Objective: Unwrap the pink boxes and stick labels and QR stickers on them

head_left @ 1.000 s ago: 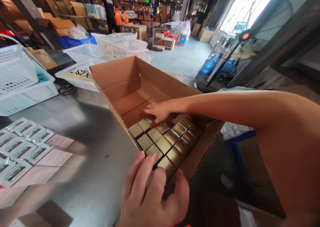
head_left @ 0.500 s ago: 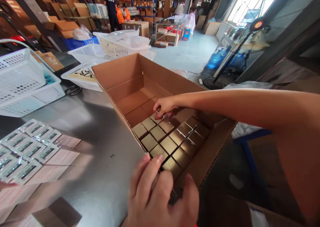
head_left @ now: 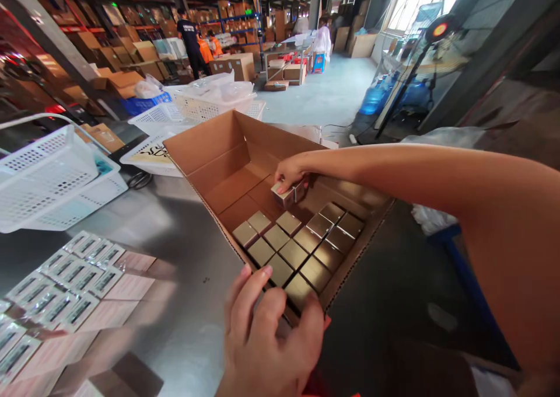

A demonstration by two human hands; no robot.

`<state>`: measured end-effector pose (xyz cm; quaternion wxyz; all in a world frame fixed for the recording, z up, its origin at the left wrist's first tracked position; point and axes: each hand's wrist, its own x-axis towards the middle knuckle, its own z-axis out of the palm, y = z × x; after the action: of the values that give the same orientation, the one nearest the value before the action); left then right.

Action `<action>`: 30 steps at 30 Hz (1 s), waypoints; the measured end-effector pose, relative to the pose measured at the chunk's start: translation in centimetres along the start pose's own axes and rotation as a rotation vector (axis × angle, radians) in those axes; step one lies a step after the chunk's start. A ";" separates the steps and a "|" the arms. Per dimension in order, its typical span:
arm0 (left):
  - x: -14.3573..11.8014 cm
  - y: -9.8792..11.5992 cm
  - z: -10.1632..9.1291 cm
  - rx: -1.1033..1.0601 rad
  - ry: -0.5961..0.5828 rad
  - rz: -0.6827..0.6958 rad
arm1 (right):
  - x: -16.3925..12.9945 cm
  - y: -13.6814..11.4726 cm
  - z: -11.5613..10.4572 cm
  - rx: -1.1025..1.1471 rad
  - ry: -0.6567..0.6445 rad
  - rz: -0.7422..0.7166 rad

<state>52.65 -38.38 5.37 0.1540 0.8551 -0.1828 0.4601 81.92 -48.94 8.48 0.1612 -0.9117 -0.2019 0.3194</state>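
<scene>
A tall open cardboard carton (head_left: 210, 134) stands on the metal table, and several small gold-topped boxes (head_left: 294, 253) sit in rows in its near half. My right hand (head_left: 289, 172) reaches in from the right, its fingers closed on a small gold box (head_left: 283, 197) beyond the rows. A second small box shows against it under the fingers; whether I grip that one too is unclear. At the near end, my left hand (head_left: 273, 327) has its bent fingers over the carton's rim, close to the nearest gold boxes. Part of the rim is hidden beneath it.
Several shrink-wrapped small boxes (head_left: 79, 280) with printed labels lie on the metal table (head_left: 192, 315) at left. White perforated baskets (head_left: 48, 175) stand behind them. Beyond the carton are more baskets, a fan on a stand (head_left: 437, 30), blue water bottles (head_left: 374, 98) and people near shelving.
My right hand has moved the small gold box away from the rows, toward the carton's far end. A gap shows where it was. My left hand stays at the near rim.
</scene>
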 end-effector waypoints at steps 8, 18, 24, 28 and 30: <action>0.0 -0.5 -0.2 -0.002 -0.053 0.047 | -1.9 1.2 1.2 -0.030 -0.278 0.304; -0.3 -0.3 0.0 -0.087 -0.024 -0.044 | -2.1 3.2 0.6 0.059 -0.169 0.328; 0.0 -0.7 -0.3 -0.058 -0.043 -0.019 | -3.0 1.6 2.0 0.182 -0.183 0.583; 0.4 -0.8 -0.5 -0.058 -0.062 0.026 | -3.8 0.8 2.5 0.119 0.056 0.449; 0.6 -0.9 -0.4 -0.067 -0.070 0.043 | -4.4 0.1 2.2 0.046 0.408 0.316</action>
<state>53.07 -37.46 6.00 0.1663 0.8609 -0.2217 0.4267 77.35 -50.74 9.05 0.1675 -0.9736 -0.0128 0.1544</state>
